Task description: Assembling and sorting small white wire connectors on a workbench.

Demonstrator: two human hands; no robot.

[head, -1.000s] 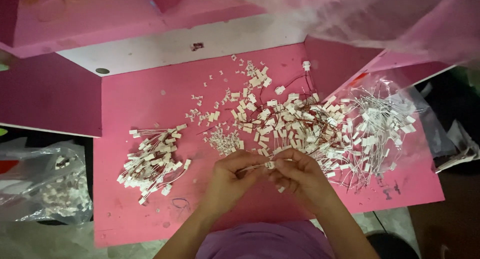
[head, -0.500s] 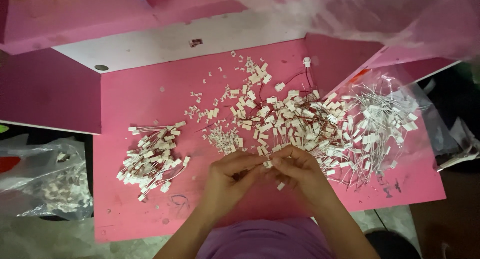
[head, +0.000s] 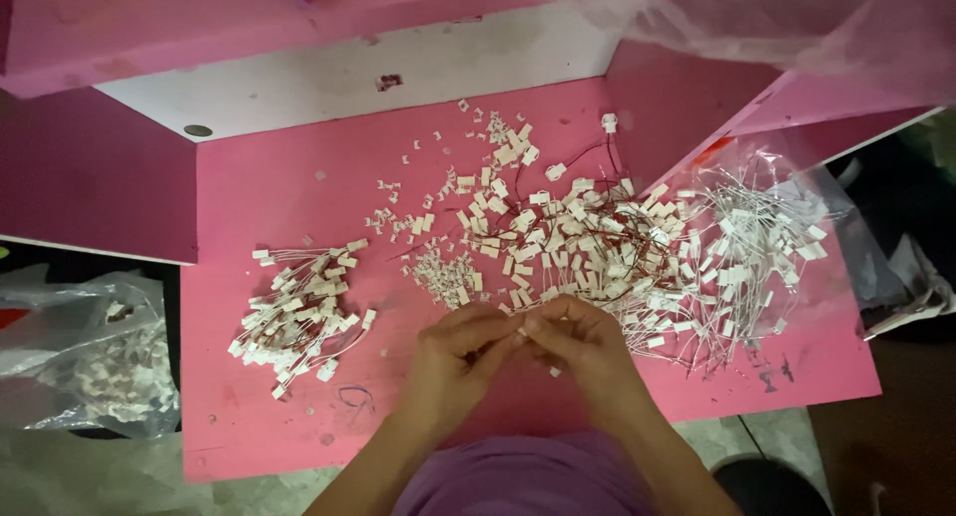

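Broadly, a pink table fills most of the view, its far edge cut off by the frame and its right side veiled by a translucent plastic sheet. Across the middle of the table sprawls a big tangle of white connectors on thin red wires, spilling rightward into a clear bag where the wires look paler. Left of that tangle lies a smaller, tidier heap of wired connectors, and off the table's left edge a crumpled plastic bag holds more white pieces, too blurred to make out. Just at the near edge of the big tangle, the left hand and the right hand meet fingertip to fingertip, both pinched closed on one small white connector; most of it is hidden between the fingers, so its wires cannot be made out. A purple garment shows below, cut off by the frame.
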